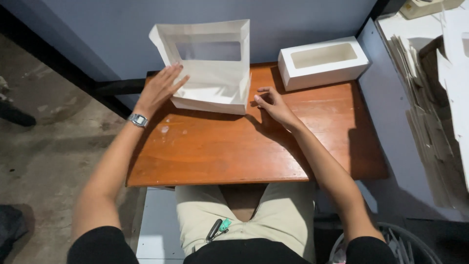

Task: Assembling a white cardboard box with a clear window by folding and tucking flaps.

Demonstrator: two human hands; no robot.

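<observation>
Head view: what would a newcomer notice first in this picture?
First, the open white window box standing at the far edge of the wooden table, with the left hand flat on its side and the right hand beside its corner. Then a finished white box at the far right corner.

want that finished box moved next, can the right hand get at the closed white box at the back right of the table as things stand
Probably yes. The right hand lies free on the table, and bare wood runs from it to the closed white box; the open box sits off to its left.

White open box (215, 90), white closed box (322, 66), reddish-brown wooden table (244, 151), silver wristwatch (138, 120), beige trousers (278, 215)
</observation>
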